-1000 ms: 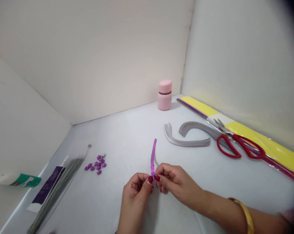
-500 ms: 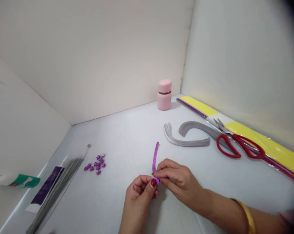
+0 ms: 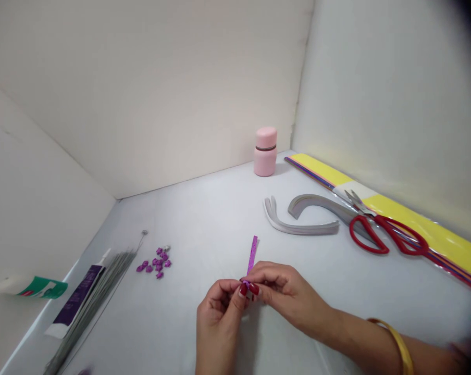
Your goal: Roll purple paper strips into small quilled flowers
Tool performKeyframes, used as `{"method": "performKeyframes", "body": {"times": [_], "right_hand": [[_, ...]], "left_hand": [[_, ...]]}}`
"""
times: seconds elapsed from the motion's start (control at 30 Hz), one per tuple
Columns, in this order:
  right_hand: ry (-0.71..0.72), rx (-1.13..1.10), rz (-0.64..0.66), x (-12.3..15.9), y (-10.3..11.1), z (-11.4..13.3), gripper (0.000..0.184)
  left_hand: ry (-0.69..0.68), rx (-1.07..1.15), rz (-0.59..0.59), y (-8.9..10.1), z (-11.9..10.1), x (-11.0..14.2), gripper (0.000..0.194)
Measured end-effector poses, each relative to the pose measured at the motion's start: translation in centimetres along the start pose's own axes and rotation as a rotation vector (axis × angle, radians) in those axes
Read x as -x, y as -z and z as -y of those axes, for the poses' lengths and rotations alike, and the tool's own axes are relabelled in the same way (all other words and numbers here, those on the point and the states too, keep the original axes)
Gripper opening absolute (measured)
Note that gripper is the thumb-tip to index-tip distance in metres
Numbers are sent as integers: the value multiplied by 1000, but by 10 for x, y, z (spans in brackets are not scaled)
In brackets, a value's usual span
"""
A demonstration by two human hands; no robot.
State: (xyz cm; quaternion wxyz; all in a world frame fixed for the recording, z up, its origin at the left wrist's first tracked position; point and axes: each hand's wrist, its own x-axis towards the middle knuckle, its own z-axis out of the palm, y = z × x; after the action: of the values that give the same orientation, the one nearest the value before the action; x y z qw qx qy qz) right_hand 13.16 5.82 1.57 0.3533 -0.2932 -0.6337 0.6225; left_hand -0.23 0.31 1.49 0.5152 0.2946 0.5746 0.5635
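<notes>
Between my two hands is a narrow purple paper strip (image 3: 252,254), its free end pointing up and away over the table. The folded end of the strip is mostly hidden by my fingertips. My left hand (image 3: 223,307) pinches that folded end between thumb and fingers. From the other side my right hand (image 3: 284,286) is closed on it too, its thumb meeting the left thumb. Several small folded purple paper stars (image 3: 158,263) lie in a loose cluster to the left of my hands.
Left, a purple-and-white tube (image 3: 77,297) lies beside a bundle of thin wires (image 3: 95,302), near a green-and-white tube (image 3: 44,287). Right are red-handled scissors (image 3: 376,224), grey paper strips (image 3: 304,227) and a yellow packet (image 3: 411,216). A pink jar (image 3: 265,152) stands at the back.
My right thumb has come down onto the folded end beside the left thumb. Less of the strip's free length shows above my fingers.
</notes>
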Motion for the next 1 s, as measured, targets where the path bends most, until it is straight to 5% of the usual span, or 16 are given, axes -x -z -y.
{"method": "performKeyframes", "body": {"times": [0.23,0.4,0.47,0.73,1.0], "right_hand": [[-123,-113,-32,0,-1,-6,24],[-228,-277,-16,-1,-1,-7,28],[-265,-304,-20,-1,-2,-7,27],[-210,-236,-2,-1,-5,-7,21],[-239,-234,36,0,-5,-10,21]], "left_hand": [[-108,-100,-99,1,6,2,15],[-541,-373,-13,3,5,2,17],[-599,-405,-10,4,3,3,17],[45,18,-4,5,2,-3,10],[200,230,-37,2,4,-5,17]]}}
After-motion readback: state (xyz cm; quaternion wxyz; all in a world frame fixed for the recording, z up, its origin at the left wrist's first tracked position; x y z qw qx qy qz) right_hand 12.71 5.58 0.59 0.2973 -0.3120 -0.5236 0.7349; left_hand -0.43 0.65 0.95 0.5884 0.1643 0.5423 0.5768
